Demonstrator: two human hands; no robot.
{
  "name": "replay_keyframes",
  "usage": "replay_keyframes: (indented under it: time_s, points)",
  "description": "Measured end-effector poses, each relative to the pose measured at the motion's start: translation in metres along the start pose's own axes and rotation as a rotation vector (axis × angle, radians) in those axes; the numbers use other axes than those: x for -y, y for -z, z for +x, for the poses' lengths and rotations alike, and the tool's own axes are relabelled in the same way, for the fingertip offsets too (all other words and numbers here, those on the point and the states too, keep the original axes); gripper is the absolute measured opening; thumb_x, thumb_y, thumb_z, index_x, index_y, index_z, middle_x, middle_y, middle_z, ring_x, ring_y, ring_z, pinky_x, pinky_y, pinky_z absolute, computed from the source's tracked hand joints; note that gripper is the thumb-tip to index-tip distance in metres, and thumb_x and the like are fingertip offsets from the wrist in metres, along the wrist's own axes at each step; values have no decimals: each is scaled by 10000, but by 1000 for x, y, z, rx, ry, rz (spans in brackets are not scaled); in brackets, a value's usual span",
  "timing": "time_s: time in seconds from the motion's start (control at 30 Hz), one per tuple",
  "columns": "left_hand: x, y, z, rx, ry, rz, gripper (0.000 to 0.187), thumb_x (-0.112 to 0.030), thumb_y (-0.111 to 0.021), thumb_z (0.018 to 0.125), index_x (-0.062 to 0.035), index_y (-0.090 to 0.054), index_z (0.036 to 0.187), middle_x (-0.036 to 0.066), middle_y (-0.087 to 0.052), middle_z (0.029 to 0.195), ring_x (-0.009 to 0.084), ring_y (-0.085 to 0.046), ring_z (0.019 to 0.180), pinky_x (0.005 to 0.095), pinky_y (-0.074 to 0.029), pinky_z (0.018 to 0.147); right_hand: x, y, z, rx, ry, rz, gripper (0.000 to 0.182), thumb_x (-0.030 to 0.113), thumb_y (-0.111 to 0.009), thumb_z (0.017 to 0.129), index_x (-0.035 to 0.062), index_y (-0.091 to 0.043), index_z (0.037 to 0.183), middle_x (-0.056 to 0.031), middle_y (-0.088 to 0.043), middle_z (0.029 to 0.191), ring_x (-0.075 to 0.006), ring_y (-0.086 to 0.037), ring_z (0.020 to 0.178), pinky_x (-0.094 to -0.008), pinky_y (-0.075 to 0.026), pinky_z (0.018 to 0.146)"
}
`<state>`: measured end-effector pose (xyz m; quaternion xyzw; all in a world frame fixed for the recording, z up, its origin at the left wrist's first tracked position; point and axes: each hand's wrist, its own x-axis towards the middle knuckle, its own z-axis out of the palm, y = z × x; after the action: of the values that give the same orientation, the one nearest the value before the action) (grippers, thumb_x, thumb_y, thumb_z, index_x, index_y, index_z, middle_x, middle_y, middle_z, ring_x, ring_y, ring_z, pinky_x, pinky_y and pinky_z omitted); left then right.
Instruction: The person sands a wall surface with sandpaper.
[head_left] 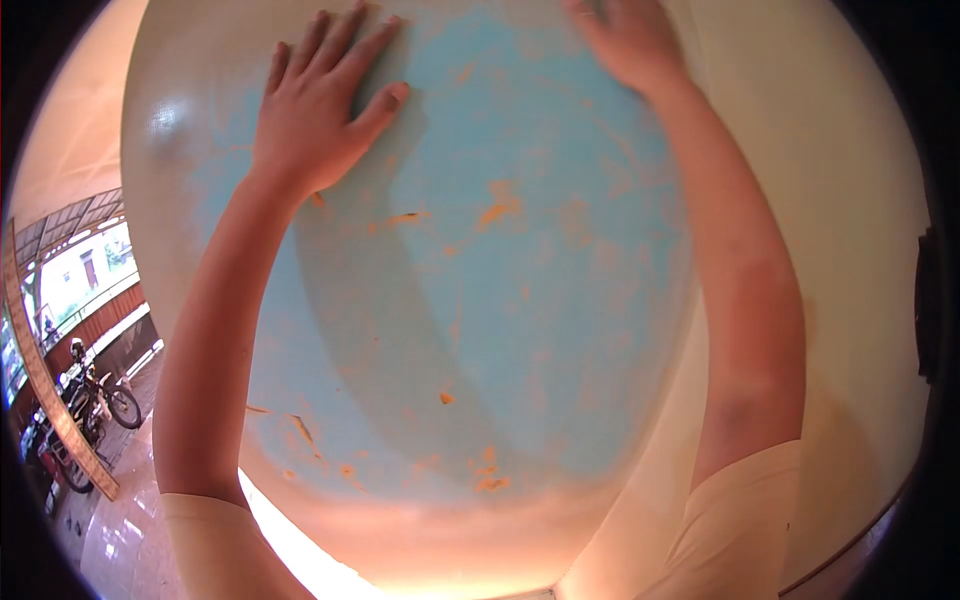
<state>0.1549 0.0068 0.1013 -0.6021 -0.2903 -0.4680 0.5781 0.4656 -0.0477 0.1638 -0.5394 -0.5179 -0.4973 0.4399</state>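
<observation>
Hands flat on pale blue wall panel [500, 300] filling frame centre — left hand [320, 100] upper left, fingers spread, palm pressed as if bracing; right hand [630, 40] at top edge, partly cropped, apparently flat too. Motorbike [95, 395] lower left, well apart.

Matt, worn light-blue paint on a smooth plastered wall [500, 300], orange chips.

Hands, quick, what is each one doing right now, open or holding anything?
Left hand: open, fingers spread, flat on the pale blue wall, holding nothing.
Right hand: flat on the same wall, seemingly open; its fingertips are cut off.
</observation>
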Motion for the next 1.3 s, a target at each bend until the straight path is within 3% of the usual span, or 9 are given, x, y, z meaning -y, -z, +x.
replay_keyframes:
  time_s: [0.3, 0.37, 0.47, 0.6, 0.67, 0.9, 1.0, 1.17, 1.3]
  points:
    - [135, 10, -17, 5, 3, -3, 601, -574, -419, 1006, -349, -374, 1561, -5, -272, 1665, 272, -196, 1548, 546, -128, 1237, 15, -13, -35, 36, -45, -51, 744, 512, -346, 1066, 63, -121, 1616, -127, -101, 1691, -289, -66, 1565, -462, -75, 1273]
    - [159, 5, -23, -40, 106, 4, 577, -544, -433, 1001, -375, -385, 1550, -9, -290, 1658, 265, -212, 1544, 561, -133, 1233, 9, -36, -48, -293, 308, 14, 675, 485, -512, 1009, 120, -363, 1557, -122, -315, 1629, -321, -267, 1512, -534, -216, 1216]
    - [175, 0, -31, -85, 353, 42, 545, -545, -363, 1030, -394, -372, 1553, -32, -274, 1664, 238, -207, 1546, 544, -127, 1237, 8, -29, -58, -232, 527, 16, 677, 569, -509, 976, 161, -437, 1512, -80, -361, 1604, -286, -281, 1503, -525, -215, 1219]
    - [166, 5, -27, -97, 344, 33, 551, -548, -375, 1023, -400, -367, 1553, -29, -280, 1662, 242, -210, 1545, 535, -126, 1240, -13, -33, 1, -320, 322, -85, 732, 540, -510, 988, 121, -341, 1564, -125, -318, 1627, -321, -247, 1519, -533, -194, 1224]
    - [168, 7, -29, -83, 304, 40, 532, -519, -326, 1047, -396, -346, 1565, -41, -259, 1669, 229, -190, 1551, 509, -111, 1246, 64, 17, 0, -33, -224, 36, 740, 523, -346, 1063, 72, -149, 1615, -129, -119, 1689, -293, -77, 1564, -473, -76, 1270]
    - [180, 6, -35, -86, 207, 38, 520, -495, -302, 1063, -376, -356, 1566, -25, -267, 1667, 224, -185, 1553, 474, -89, 1254, 199, 3, -32, -128, 352, 76, 724, 539, -392, 1034, 61, -302, 1571, -117, -238, 1657, -284, -150, 1547, -479, -114, 1265]
    - [177, 8, -33, -102, 230, 39, 506, -477, -321, 1063, -371, -385, 1554, -24, -287, 1660, 222, -196, 1550, 465, -95, 1254, 188, -16, -19, -176, 475, 59, 731, 538, -391, 1034, 63, -283, 1579, -115, -236, 1657, -279, -142, 1549, -477, -115, 1267]
    - [175, 11, -35, -125, 235, -36, 483, -443, -342, 1063, -360, -429, 1531, -22, -313, 1649, 218, -220, 1543, 469, -102, 1253, 127, -12, 27, -154, 130, -52, 731, 525, -390, 1043, 56, -257, 1587, -121, -228, 1660, -290, -131, 1552, -475, -112, 1268]
    - [158, 33, -28, -67, 317, -105, 501, -409, -365, 1054, -262, -441, 1528, 44, -313, 1644, 274, -204, 1542, 490, -101, 1252, 178, 5, -3, -147, 93, -3, 738, 535, -404, 1037, 37, -290, 1569, -135, -254, 1649, -312, -167, 1541, -481, -129, 1261]
